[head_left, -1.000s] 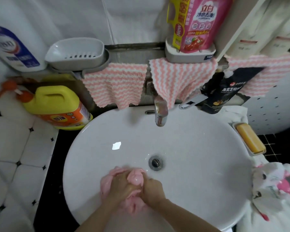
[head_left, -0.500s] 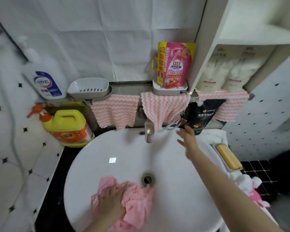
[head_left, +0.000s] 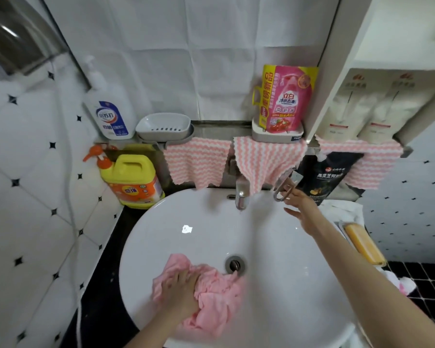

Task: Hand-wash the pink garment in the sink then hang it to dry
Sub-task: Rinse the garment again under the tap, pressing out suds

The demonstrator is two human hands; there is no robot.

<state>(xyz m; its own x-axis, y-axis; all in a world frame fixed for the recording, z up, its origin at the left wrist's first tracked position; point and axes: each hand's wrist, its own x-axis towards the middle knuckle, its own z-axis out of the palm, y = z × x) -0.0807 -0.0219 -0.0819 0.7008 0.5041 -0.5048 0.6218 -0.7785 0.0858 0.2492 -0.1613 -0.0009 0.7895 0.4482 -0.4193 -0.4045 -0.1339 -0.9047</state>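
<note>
We have the left hand (head_left: 180,291) pressed on the pink garment (head_left: 211,297), which is bunched low in the sink (head_left: 161,222) just left of the drain (head_left: 234,264). Its fingers bend over the folds, though blur hides whether they pinch. Our right hand (head_left: 301,209) reaches out, fingers fairly straight, tips touching the free end of the faucet lever (head_left: 285,183) and holding nothing. The lever slants toward us, right of the spout (head_left: 242,194). The garment lies nearer us than the outlet, so we judge it needs sliding under any stream
</note>
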